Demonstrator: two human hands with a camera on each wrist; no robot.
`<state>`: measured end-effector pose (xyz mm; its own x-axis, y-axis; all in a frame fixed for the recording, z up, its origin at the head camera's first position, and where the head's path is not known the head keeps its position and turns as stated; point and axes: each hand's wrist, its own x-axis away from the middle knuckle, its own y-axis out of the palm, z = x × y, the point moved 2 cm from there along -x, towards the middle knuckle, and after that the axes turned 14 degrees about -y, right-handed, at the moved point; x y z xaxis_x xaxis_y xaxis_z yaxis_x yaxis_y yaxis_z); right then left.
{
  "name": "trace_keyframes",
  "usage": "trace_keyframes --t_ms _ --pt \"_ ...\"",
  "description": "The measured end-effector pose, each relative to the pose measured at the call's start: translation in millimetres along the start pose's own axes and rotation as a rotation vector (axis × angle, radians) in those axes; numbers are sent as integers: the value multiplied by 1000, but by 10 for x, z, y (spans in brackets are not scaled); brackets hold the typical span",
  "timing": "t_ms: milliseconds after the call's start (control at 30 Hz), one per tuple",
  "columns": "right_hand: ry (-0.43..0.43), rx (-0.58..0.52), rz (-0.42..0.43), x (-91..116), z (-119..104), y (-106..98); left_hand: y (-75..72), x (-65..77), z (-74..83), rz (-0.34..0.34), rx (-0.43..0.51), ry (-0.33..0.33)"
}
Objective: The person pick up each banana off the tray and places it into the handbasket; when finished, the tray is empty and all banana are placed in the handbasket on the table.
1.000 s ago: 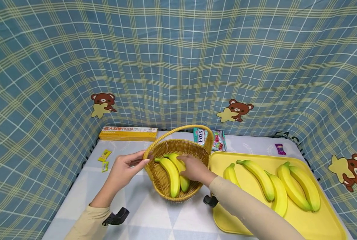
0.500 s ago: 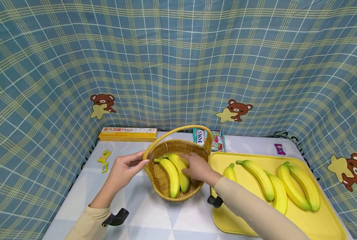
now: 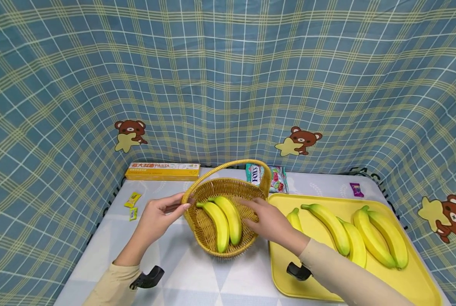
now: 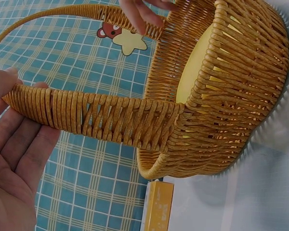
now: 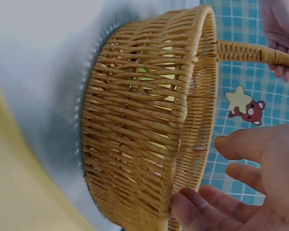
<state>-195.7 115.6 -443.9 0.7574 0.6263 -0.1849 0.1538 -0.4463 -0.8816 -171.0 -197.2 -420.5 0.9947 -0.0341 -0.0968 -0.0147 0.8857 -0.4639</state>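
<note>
A brown wicker basket (image 3: 209, 229) with an arched handle (image 3: 228, 165) stands mid-table, two bananas (image 3: 221, 229) lying side by side inside it. My left hand (image 3: 160, 216) pinches the left side of the handle between thumb and fingers, which the left wrist view shows closely. Over the basket's right rim, my right hand (image 3: 268, 219) hovers with fingers loosely spread, apart from the bananas and holding nothing. In the right wrist view its fingers (image 5: 236, 207) are at the wicker rim. Several more bananas (image 3: 329, 227) lie on a yellow tray (image 3: 293, 287) to the right.
A pasta box (image 3: 163, 171) lies at the back left, and two small yellow candies (image 3: 132, 199) sit in front of it. Behind the basket is a Fox's candy bag (image 3: 277, 178). A purple candy (image 3: 357, 190) lies beyond the tray. Plaid cloth (image 3: 228, 85) walls the table's back and sides.
My right hand has let go of the right-hand banana in the basket and drawn back to the right, toward the rim. My left hand stays on the handle.
</note>
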Motion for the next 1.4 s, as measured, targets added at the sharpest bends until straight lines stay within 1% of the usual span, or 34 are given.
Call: trace_keyframes --t_ms 167,300,433,567,767,967,1267,1400 --pt "5 19 48 177 37 -117 -4 2 -5 0 5 1" --pt "26 48 77 336 122 -209 0 0 -5 -2 8 4" --pt "65 95 86 503 229 -315 3 0 -3 -5 3 7" --pt "115 108 96 673 357 -429 6 -3 -1 -5 3 3" --pt "189 109 104 922 638 -574 -5 1 10 -4 7 3" --pt "240 125 114 1158 977 -649 -11 6 10 -3 5 4" --pt "307 120 79 1401 1413 -647 -6 11 15 -13 19 5" --pt "334 106 65 1470 1543 -615 -6 16 18 -12 21 11"
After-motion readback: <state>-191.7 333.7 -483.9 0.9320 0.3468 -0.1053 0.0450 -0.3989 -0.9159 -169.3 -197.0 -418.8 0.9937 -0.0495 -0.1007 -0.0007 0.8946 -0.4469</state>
